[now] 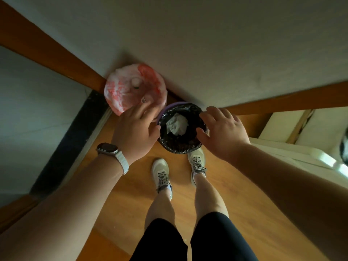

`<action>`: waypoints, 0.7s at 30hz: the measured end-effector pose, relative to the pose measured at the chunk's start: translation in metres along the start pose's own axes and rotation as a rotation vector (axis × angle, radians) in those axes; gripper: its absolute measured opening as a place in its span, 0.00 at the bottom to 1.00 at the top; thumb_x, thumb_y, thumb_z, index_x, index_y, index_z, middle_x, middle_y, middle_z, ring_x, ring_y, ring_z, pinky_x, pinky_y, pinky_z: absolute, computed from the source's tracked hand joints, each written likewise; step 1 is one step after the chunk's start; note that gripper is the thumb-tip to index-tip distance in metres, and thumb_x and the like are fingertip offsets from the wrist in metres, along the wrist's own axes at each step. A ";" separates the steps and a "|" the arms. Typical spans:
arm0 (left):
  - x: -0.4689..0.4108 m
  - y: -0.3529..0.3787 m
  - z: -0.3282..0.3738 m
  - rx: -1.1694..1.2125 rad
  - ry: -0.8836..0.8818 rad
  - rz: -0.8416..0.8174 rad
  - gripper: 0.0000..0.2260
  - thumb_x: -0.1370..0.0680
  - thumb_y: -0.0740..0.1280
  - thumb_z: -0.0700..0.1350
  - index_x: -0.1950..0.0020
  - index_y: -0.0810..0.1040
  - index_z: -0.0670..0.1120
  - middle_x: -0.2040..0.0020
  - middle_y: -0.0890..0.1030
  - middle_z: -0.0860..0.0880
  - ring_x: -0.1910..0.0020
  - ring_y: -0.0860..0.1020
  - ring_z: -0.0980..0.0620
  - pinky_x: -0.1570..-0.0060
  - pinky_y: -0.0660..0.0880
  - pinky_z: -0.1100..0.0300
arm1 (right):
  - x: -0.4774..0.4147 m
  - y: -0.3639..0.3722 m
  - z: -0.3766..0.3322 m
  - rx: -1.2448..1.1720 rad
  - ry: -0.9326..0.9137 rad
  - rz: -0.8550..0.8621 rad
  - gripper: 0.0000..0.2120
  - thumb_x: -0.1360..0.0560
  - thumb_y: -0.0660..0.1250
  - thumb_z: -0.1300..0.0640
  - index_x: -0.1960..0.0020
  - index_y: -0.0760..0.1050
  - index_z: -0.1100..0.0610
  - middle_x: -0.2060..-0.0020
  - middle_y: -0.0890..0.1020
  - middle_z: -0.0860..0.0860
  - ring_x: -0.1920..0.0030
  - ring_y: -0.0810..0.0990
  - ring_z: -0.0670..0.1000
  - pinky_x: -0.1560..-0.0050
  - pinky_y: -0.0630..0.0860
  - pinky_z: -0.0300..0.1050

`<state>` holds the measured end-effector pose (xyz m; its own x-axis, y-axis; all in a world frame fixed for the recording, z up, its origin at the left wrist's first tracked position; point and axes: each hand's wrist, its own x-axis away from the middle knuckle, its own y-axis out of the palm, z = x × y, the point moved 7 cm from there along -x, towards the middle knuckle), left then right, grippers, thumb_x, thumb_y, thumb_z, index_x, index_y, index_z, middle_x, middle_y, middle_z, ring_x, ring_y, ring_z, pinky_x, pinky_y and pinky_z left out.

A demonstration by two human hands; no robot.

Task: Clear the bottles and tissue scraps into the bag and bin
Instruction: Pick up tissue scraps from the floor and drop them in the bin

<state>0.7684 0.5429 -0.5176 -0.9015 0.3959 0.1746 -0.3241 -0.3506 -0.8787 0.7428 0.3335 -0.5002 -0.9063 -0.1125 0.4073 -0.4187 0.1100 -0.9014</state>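
A small bin with a purple rim and a black liner is seen from above, standing on the wooden floor close to the wall. Inside it a crumpled piece of tissue is lying on the black liner. Just beside the bin, to the left and touching the wooden skirting, a white bag with red print is standing open; a bottle is seen in it from the top (only the pale cap end is clear, the rest is blurred).

Both hands are held over the bin, palms down. The left hand is placed above the left rim, partly over the edge of the bag, with the fingers spread and nothing held in them. A watch with a white band is worn on this wrist. The right hand is placed above the right rim, also with the fingers apart and empty; whether the fingertips touch the liner cannot be told.

Below the bin, two light shoes with grey laces are seen on the floor, the right one just beside the bin.
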 end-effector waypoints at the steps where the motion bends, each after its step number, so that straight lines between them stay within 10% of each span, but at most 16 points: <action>1: 0.004 -0.015 0.008 -0.015 0.013 0.009 0.21 0.24 0.67 0.48 0.32 0.72 0.47 0.33 0.73 0.45 0.35 0.71 0.44 0.40 0.70 0.48 | 0.011 -0.016 -0.001 0.004 0.009 0.017 0.20 0.23 0.60 0.43 0.36 0.73 0.52 0.37 0.75 0.51 0.37 0.72 0.56 0.40 0.70 0.54; 21: 0.064 -0.147 0.249 -0.167 0.445 -0.028 0.23 0.24 0.61 0.54 0.31 0.73 0.48 0.31 0.73 0.44 0.32 0.69 0.43 0.36 0.68 0.44 | 0.276 -0.200 0.048 0.042 0.375 0.285 0.22 0.22 0.56 0.40 0.34 0.70 0.50 0.34 0.73 0.51 0.32 0.69 0.57 0.36 0.68 0.56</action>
<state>0.6866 0.4086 -0.2663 -0.6710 0.7410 0.0244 -0.2633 -0.2074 -0.9422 0.5787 0.2335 -0.2143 -0.9459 0.2816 0.1611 -0.1551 0.0436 -0.9869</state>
